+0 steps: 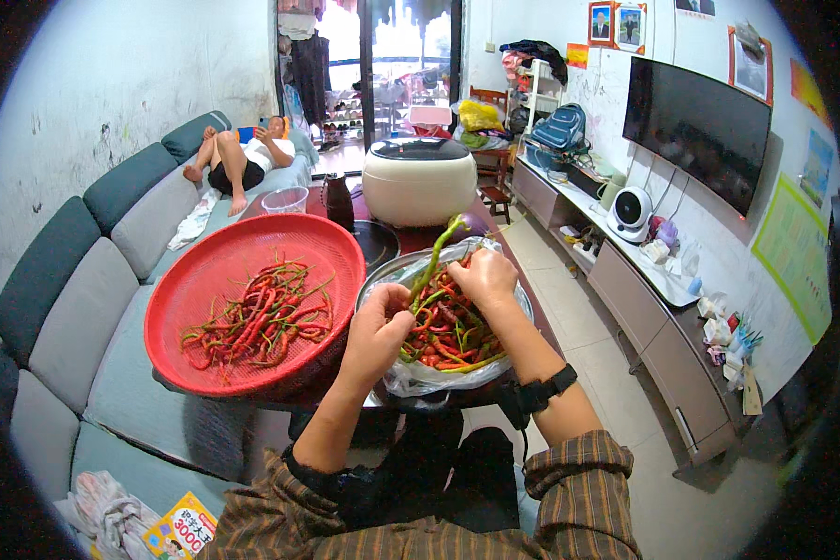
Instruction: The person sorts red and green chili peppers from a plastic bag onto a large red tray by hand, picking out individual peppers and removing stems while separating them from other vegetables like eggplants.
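Note:
A bowl lined with a clear plastic bag [403, 381] stands in front of me, heaped with red and green chili peppers [453, 322]. At its left side my left hand [380, 331] is closed in a pinch, and what it pinches is hidden. My right hand [483, 280] reaches over the far right of the heap, fingers curled together; anything in them is out of sight. Between the hands rises a long curved green pepper or stem [431, 263], its lower end near my left fingertips. To the left, a red mesh basket [182, 299] holds a pile of red chilies [275, 313] with green stems.
A cream rice cooker [418, 191], a dark bottle [338, 201], a clear plastic tub [285, 200] and a purple eggplant [474, 224] stand beyond the bowl. On the sofa [126, 397] at left, another person [243, 163] lies holding a device. A TV cabinet [635, 303] runs along the right.

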Demonstrator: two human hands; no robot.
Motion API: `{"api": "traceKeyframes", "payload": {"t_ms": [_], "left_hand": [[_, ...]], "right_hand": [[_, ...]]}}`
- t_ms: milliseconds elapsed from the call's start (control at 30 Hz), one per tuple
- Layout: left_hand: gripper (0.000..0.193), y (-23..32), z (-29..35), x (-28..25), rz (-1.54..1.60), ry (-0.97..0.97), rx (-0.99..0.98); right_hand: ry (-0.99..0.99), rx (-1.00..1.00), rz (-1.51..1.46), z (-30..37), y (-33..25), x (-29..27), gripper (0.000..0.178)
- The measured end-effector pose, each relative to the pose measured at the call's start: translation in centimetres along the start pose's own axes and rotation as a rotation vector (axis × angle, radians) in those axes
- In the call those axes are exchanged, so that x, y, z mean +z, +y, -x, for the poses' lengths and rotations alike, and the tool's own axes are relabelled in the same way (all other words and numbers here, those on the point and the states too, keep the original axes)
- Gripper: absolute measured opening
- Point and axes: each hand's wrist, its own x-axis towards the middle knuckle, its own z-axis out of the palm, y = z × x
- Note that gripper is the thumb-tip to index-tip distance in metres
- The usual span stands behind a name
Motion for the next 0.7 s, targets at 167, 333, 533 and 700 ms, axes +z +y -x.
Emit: {"api": "traceKeyframes", "payload": {"t_ms": [167,333,533,700], "left_hand": [[0.015,0.5,-0.7,0.1,0.092,-0.091,-0.085],[0.021,1.6,-1.3,-0.2,0.178,-0.166,-0.148],[0.025,1.2,-1.9,0.6,0.223,-0.263,-0.37],[0.029,1.8,-2.4,1.8,0.177,-0.347,-0.358]], "right_hand": [[0.018,0.082,-0.235,0.9,2.1,-0.1,0.046],[0.23,0.008,-0.296,4.9,2.7,-0.8,0.034],[0.317,-0.053,-0.587,7.5,2.1,-1.3,0.029],[0.251,-0.126,-0.59,8.4,1.6,-1.1,0.025]]}}
